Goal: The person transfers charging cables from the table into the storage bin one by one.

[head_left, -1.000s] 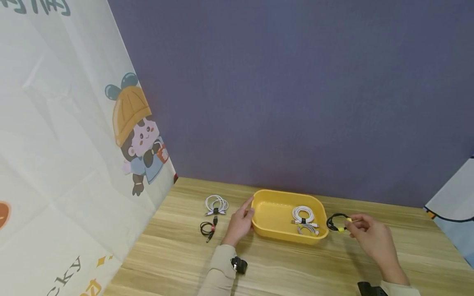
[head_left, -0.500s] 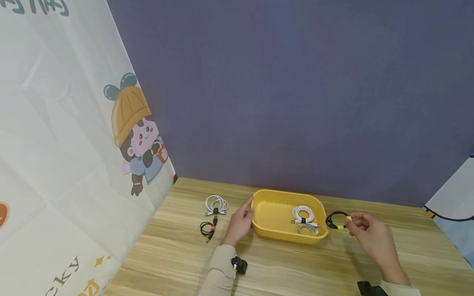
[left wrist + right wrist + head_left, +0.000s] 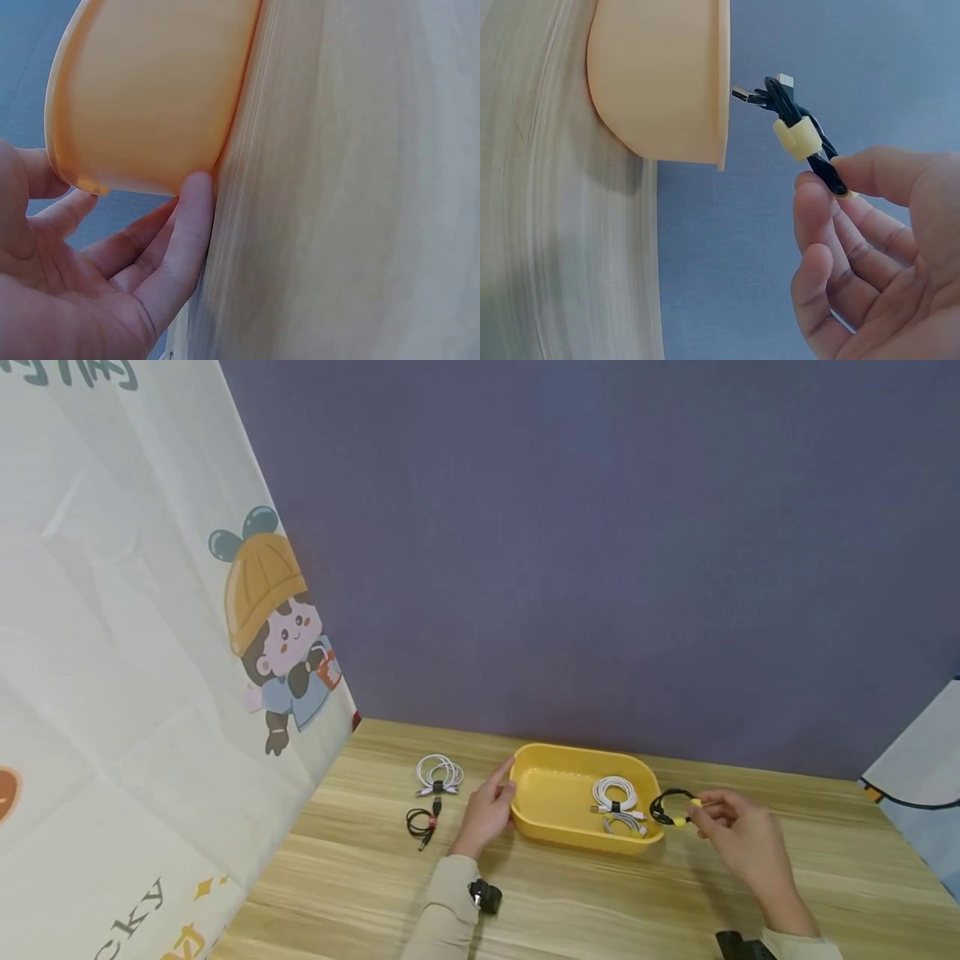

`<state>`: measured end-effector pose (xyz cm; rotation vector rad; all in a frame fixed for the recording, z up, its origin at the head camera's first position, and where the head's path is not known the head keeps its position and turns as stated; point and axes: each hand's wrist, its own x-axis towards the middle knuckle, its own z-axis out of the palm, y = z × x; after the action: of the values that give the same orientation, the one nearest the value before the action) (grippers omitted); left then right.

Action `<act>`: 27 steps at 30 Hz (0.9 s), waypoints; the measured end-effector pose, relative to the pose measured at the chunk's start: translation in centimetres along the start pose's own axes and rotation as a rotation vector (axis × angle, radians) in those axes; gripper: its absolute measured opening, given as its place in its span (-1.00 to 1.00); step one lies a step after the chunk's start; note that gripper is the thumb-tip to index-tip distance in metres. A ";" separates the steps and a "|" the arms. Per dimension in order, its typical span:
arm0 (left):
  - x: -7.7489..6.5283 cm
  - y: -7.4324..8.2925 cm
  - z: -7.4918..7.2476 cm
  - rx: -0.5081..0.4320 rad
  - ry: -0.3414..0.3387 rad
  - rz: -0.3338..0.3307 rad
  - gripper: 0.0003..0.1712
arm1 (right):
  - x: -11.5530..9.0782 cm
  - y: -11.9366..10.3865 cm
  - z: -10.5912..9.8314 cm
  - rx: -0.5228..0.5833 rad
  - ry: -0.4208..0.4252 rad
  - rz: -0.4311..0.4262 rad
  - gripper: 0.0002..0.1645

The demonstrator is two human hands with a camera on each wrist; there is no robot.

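Note:
A yellow plastic tray (image 3: 555, 835) stands on the wooden table. My left hand (image 3: 484, 818) touches its left end, with its fingers (image 3: 196, 217) against the outer wall and the thumb at the rim. My right hand (image 3: 746, 839) pinches a coiled black USB cable (image 3: 784, 101) between thumb and fingertips. Yellow ties (image 3: 799, 137) bundle this cable, and its metal plugs point toward the tray. In the head view the coil overlaps the tray's right rim. Inside the tray's right half lie a white coiled cable (image 3: 615, 787) and a grey-white coiled cable (image 3: 624, 828).
Left of the tray, a white coiled cable (image 3: 439, 774) with a black tie lies on the table (image 3: 360, 860). Nearer the front is a black cable (image 3: 422, 823) with a red tie. A dark blue panel (image 3: 600, 568) rises behind the table.
My right hand has moved slightly left with the black cable, bringing the coil from beside the tray to its right rim. The left hand and tray have stayed put.

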<state>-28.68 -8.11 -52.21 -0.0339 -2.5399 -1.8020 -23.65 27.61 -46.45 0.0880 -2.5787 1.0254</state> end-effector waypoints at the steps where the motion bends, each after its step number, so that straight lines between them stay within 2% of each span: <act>1: 0.0 0.0 0.0 -0.001 0.000 0.001 -0.46 | 0.0 0.0 0.1 0.002 0.002 -0.007 -0.68; 11: 0.0 -0.2 0.0 0.001 0.001 0.003 -0.46 | -0.1 -0.4 0.9 0.017 -0.044 0.004 -0.70; 27: 0.0 -0.4 0.1 -0.008 0.004 0.006 -0.46 | -0.3 -0.7 2.5 0.007 -0.066 -0.012 -0.72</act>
<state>-28.71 -8.15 -52.58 -0.0384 -2.5272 -1.8084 -24.04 25.43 -47.79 0.1413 -2.6312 1.0434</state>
